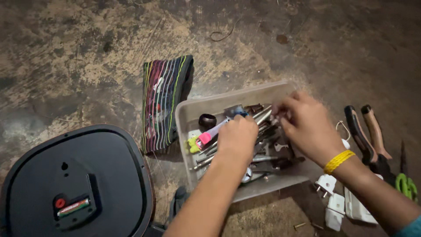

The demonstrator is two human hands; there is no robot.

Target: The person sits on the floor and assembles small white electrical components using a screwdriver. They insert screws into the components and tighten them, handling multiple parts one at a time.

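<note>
Both hands are working inside the grey plastic tray (193,115) on the stained floor (79,52). Left hand (237,136) is curling knuckles-up over the jumbled metal tools (267,131); its fingertips are hidden, so grip cannot be told. Right hand (307,127) is pinching something small and blurred at the tray's far side. Pliers (366,131) are lying right, partly covered by the forearm; black clock back (74,184) is being cut off at lower left

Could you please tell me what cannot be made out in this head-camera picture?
- Head view: contents of the translucent plastic tray beneath the left hand and right hand are hidden; whether either hand grips anything is unclear.
- The black rounded clock back is cut off by the bottom-left edge.
- The green-handled tool is cut off at the right edge.
</note>
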